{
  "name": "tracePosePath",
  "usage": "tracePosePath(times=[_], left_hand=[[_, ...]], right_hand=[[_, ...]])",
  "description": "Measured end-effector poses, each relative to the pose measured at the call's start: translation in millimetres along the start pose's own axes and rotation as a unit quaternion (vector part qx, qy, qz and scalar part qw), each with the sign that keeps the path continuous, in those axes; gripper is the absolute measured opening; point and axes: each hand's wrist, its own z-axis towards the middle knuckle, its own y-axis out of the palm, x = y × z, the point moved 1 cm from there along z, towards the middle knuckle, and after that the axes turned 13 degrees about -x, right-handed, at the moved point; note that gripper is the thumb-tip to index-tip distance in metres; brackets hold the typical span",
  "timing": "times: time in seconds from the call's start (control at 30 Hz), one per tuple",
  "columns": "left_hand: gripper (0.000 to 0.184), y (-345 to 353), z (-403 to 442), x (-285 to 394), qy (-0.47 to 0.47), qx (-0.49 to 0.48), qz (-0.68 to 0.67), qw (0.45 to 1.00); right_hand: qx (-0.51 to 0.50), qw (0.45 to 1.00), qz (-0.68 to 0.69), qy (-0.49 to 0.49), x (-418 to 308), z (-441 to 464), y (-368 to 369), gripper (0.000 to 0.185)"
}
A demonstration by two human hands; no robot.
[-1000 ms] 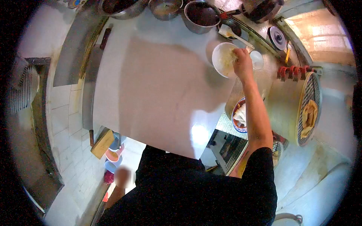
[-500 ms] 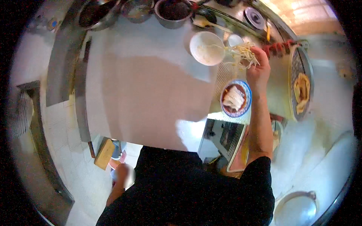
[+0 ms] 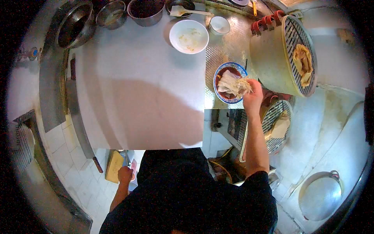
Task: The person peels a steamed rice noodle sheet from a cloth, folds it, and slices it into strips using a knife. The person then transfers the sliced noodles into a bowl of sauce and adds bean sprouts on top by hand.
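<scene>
My right hand [image 3: 254, 95] is closed on a small bunch of bean sprouts [image 3: 244, 85] at the right rim of a blue-and-white bowl [image 3: 219, 97]. Inside that bowl, pale flat noodles [image 3: 229, 82] lie in dark red broth. Low on the left, my left hand [image 3: 124, 175] is closed beside the counter edge, near a metal utensil [image 3: 127, 158] and a pink-topped container [image 3: 134, 167]. What its fingers hold is unclear. A white bowl [image 3: 189, 36] with a few leftover bits stands further back.
Beside the white bowl is a small white cup [image 3: 220, 25]. A large pot [image 3: 269, 58] with a slotted lid and red clips stands at right, another slotted lid [image 3: 277, 124] below it. Several metal bowls line the back; a long knife [image 3: 80, 117] lies along the left edge.
My right hand has brought the sprouts from beside the white bowl toward me, to the noodle bowl. My left hand, blurred before, now shows near the metal utensil. The whole view has shifted.
</scene>
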Motion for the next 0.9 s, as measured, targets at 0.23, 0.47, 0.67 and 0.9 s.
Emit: tracePosePath(times=[0.23,0.47,0.67,0.9], left_hand=[[0.03,-11.2,-24.0,6.9,0.036,0.06,-0.011,0.997],[0.031,10.4,-18.1,5.5,0.004,0.026,-0.024,0.999],[0.026,-9.0,-26.4,25.4,0.1,0.123,0.081,0.984],[0.028,-14.0,-17.0,1.8,0.084,-0.044,0.132,0.987]], right_hand=[[-0.103,0.992,-0.076,0.021,10.3,5.2,43.0,0.045],[-0.096,0.991,-0.085,0.034,-21.3,-6.1,21.0,0.041],[-0.095,0.988,-0.119,0.007,-4.6,9.8,42.6,0.037],[0.037,0.983,-0.134,0.12,3.4,-29.3,-5.5,0.034]])
